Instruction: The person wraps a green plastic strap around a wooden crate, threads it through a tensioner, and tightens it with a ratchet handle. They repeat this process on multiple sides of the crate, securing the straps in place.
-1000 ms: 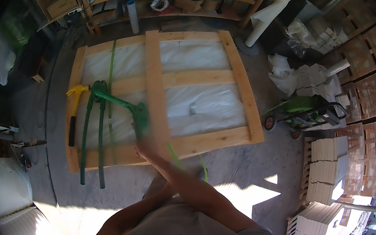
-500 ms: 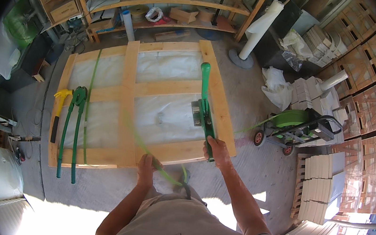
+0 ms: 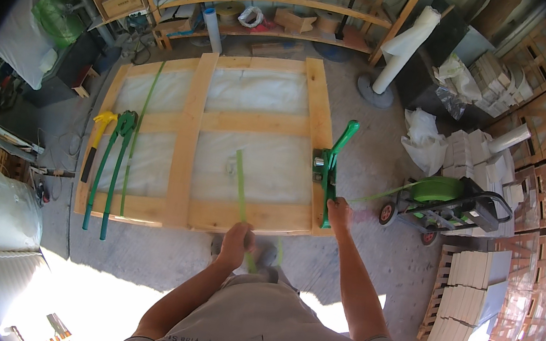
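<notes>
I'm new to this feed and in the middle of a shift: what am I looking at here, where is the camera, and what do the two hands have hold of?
There is no machine here: a person works with two bare hands. The one picture comes from a wide camera worn on that person's head, looking down, so straight edges bend near the rim and the forearms come in from below.

On the concrete floor lies a flat wooden frame with white sheeting under its slats. The left hand grips a green plastic strap that runs up over the sheeting. The right hand holds the handle of a green strapping tool resting on the frame's right slat.

At the frame's left edge lie a long-handled green tool and a yellow-headed hammer. To the right stands a wheeled cart with a green strap reel.
</notes>
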`<state>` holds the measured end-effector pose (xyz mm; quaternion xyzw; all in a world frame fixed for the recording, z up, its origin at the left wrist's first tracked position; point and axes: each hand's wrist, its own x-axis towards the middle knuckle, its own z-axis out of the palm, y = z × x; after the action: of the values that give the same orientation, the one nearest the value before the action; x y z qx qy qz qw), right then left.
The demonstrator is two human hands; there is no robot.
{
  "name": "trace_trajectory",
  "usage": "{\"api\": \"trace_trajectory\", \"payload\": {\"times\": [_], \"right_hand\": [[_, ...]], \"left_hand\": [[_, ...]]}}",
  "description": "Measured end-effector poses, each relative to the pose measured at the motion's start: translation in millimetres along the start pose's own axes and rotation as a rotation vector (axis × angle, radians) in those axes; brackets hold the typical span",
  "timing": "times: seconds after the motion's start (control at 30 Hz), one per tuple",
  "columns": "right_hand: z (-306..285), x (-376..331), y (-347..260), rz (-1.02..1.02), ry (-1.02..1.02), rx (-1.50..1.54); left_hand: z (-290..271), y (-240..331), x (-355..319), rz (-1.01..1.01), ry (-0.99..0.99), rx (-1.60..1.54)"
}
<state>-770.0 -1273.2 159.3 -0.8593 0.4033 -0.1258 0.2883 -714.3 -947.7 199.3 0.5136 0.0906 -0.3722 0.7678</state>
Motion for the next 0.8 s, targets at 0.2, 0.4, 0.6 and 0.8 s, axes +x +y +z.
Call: {"api": "trace_trajectory", "payload": {"times": [0.2, 0.4, 0.6, 0.8], "right_hand": [[-70, 84, -82, -0.154, 0.289, 0.429], [-86, 136, -157, -0.181, -0.044, 0.710], [-105, 77, -96, 0.149, -0.412, 0.768], [-53, 40, -56, -0.198, -0.063, -0.151]], "left_hand": [[11, 6, -4, -0.090, -0.050, 0.116], [7, -6, 5, -0.112, -0.217, 0.057], [0, -2, 10, -0.048, -0.163, 0.114], [7, -2, 15, -0.125, -0.123, 0.149]]}}
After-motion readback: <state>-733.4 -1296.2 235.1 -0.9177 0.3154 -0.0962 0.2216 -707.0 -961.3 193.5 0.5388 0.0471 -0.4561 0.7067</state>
